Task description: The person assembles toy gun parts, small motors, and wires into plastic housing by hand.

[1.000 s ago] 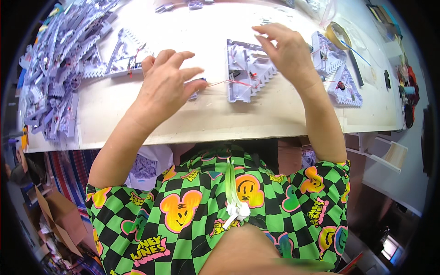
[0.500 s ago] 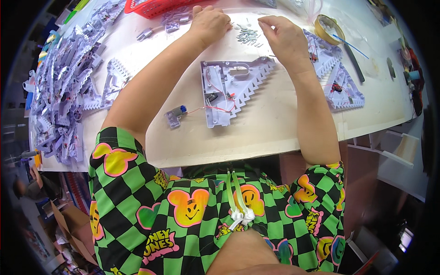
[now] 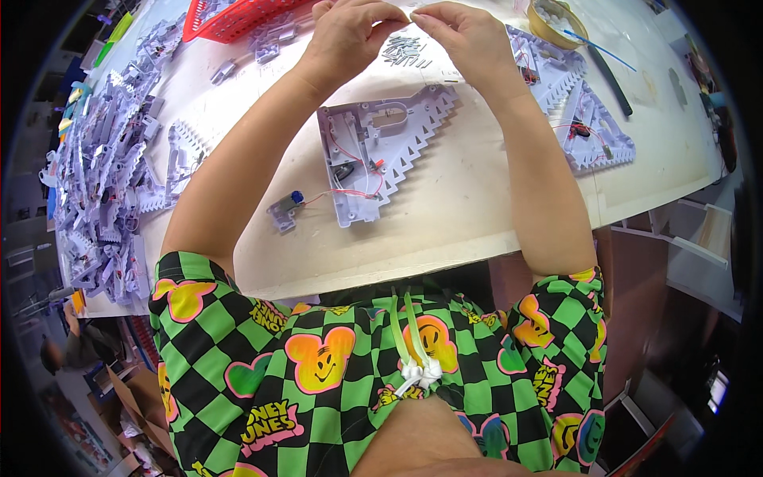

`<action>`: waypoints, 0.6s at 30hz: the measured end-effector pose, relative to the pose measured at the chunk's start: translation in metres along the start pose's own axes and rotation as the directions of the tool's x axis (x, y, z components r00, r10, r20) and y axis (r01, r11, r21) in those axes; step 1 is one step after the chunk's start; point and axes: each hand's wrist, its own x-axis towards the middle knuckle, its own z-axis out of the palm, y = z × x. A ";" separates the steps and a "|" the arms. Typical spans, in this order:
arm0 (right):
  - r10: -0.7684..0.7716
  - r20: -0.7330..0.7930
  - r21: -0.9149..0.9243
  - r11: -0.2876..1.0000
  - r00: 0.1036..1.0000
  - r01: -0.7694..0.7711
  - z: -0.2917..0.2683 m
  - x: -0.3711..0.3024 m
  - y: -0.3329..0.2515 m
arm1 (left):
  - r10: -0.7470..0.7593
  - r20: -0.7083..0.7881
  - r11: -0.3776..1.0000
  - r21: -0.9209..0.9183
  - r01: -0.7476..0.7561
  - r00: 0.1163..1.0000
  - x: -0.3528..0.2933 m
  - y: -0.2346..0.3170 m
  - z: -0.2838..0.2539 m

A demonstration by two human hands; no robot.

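My left hand (image 3: 350, 36) and my right hand (image 3: 470, 41) meet fingertip to fingertip at the far side of the table. Both are closed in a pinch, and whatever sits between the fingers is too small to make out. Just below them lies a small heap of short metal pins (image 3: 405, 52). Closer to me rests a pale lilac plastic shell (image 3: 385, 151) with a toothed slanting edge, its inside facing up. Thin red and white wires run in it, and one pair leads out to a small grey block with a blue end (image 3: 286, 211) on its left.
A big pile of lilac plastic parts (image 3: 107, 183) covers the table's left side. At the back stand a red basket (image 3: 238, 20) and a yellowish bowl (image 3: 552, 28). More wired shells (image 3: 592, 131) lie at the right, near a dark stick-like tool (image 3: 610, 83).
My hands have come together, the left moving right and the right moving left, until their fingertips meet. The view has shifted slightly; the shell appears a little further left.
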 end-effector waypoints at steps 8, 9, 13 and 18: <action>0.063 0.050 0.164 0.984 0.997 -0.070 0.001 0.000 0.002 | -0.032 0.018 0.998 -0.057 0.033 0.999 0.000 0.005 -0.003; 0.043 0.034 0.120 0.992 0.999 -0.047 0.001 0.000 0.001 | -0.109 0.063 0.982 -0.149 0.117 0.992 0.001 0.001 -0.003; 0.036 -0.027 0.092 0.995 0.999 -0.034 -0.004 -0.001 -0.007 | -0.317 0.251 0.920 -0.154 0.361 0.915 -0.008 -0.044 0.005; 0.023 -0.059 0.030 0.999 0.998 -0.022 -0.010 -0.004 -0.002 | -0.366 0.378 0.925 0.245 0.290 0.850 -0.009 -0.031 0.010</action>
